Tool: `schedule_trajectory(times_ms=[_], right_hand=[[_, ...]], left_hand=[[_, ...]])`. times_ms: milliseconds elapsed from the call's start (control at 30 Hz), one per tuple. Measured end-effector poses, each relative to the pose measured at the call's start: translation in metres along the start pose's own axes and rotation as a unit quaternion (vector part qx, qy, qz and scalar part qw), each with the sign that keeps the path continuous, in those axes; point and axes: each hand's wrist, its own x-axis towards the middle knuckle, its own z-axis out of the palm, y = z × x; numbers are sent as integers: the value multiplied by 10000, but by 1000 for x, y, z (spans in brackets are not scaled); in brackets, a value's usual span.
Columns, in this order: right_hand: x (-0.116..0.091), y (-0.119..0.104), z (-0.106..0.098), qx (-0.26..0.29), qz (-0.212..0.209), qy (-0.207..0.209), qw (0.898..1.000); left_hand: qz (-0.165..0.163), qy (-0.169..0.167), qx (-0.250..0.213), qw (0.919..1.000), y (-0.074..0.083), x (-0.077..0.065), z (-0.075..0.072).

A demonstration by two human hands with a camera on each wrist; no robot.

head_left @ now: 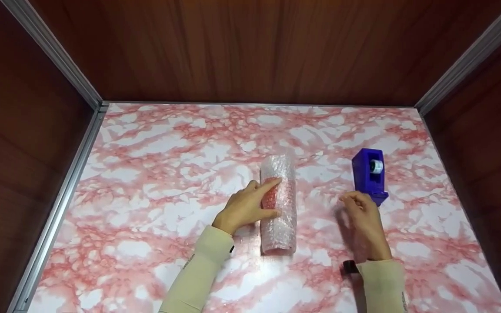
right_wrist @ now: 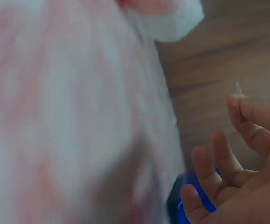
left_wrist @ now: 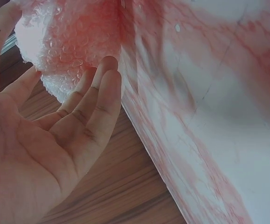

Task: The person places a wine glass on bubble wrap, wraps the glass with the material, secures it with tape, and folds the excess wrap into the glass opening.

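A roll of bubble wrap (head_left: 278, 234) lies lengthwise on the table, a reddish patch showing through its middle. My left hand (head_left: 244, 206) rests on it from the left, thumb and index finger spread across its top. The left wrist view shows the other fingers (left_wrist: 109, 93) extended against the bubbled side (left_wrist: 79, 42). My right hand (head_left: 363, 213) is raised to the right of the roll, in front of a blue tape dispenser (head_left: 369, 180). Between its thumb and index finger it pinches a small piece of clear tape (right_wrist: 238, 87); the other fingers are loosely bent.
The table (head_left: 155, 191) has a red and white marbled top. Dark wood panels (head_left: 250, 52) enclose it at the back and both sides, with metal rails (head_left: 57, 204) along the edges. The dispenser holds a tape roll (head_left: 375, 167).
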Motion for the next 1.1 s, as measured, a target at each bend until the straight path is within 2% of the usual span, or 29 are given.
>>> schedule_trajectory(times_ms=[100,200,400,700,800,933,1100], right_hand=[[5,-18,10,-120,-335,-94,9993],[12,-18,20,-141,-606,-187,9979],[28,-15,38,-534,-1328,-388,9889],[34,-36,57,-739,-1625,-982,9790],[36,-39,64,-850,-1977,-1253,9685],[39,-44,75,-1054,-2558,-1619,9472],[42,-47,88,-1501,-2838,-1902,9278]], left_hand=[[-9,-11,16,10000,1,1,0],[-45,-20,40,10000,1,1,0],[-46,25,154,9999,1,2,-1],[25,82,253,9996,1,4,-2],[36,80,266,9996,1,4,-2],[32,52,303,9995,1,5,-2],[-23,33,411,9991,3,7,-2]])
